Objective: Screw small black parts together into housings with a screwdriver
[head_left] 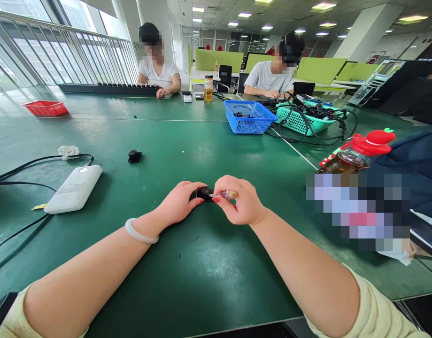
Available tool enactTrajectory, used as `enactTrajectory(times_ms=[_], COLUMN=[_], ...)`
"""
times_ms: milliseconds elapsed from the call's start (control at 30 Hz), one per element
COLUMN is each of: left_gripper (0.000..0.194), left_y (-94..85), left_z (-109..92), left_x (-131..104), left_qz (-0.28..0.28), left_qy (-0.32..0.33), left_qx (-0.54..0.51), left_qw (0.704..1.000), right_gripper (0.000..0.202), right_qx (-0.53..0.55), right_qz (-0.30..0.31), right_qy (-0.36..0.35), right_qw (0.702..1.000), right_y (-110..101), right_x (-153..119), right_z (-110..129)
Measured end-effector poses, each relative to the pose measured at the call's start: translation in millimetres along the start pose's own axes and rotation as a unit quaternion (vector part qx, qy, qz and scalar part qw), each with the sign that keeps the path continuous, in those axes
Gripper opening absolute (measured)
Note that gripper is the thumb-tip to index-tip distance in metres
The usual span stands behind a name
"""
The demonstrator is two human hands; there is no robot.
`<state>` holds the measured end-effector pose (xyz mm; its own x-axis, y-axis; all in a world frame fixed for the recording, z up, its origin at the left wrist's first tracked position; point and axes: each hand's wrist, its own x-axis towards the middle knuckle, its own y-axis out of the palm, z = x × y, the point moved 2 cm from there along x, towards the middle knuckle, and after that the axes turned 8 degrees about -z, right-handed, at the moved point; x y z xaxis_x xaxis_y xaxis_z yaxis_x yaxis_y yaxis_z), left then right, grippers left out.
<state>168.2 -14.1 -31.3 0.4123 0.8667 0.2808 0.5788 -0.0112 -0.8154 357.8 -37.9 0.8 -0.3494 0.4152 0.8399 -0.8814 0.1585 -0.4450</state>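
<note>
A small black part (204,193) rests on the green tabletop (202,263) in front of me. My left hand (181,203) grips it from the left, thumb in front and fingers behind. Pinched in my right hand (240,201) is a small tool with a translucent handle (230,194), its tip pointing left at the black part. Whether the tip touches the part is too small to tell. Another small black piece (134,156) lies farther back on the left.
A white power bank (74,189) with black cables lies left. Behind are a red tray (46,108), a blue basket (250,117) and a green basket (304,123) of cables. A red-lidded bottle (364,149) and dark bag (409,169) stand right. Two people sit across the table.
</note>
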Motion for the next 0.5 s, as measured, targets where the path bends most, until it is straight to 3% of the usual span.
enactTrajectory(times_ms=[367, 500], left_gripper=[0.04, 0.041], left_y=[1.7, 0.7], left_z=[5, 3], left_x=[-1, -1], left_qz=[-0.001, 0.005], left_qy=[-0.012, -0.023], left_qx=[0.007, 0.009], left_qw=[1.0, 1.0], right_gripper=[0.023, 0.029], right_qx=[0.003, -0.018], right_qz=[-0.075, -0.114], right_qy=[0.086, 0.175], right_qw=[0.994, 0.978], right_y=[-6, -4], right_x=[-2, -5], right_z=[-13, -25])
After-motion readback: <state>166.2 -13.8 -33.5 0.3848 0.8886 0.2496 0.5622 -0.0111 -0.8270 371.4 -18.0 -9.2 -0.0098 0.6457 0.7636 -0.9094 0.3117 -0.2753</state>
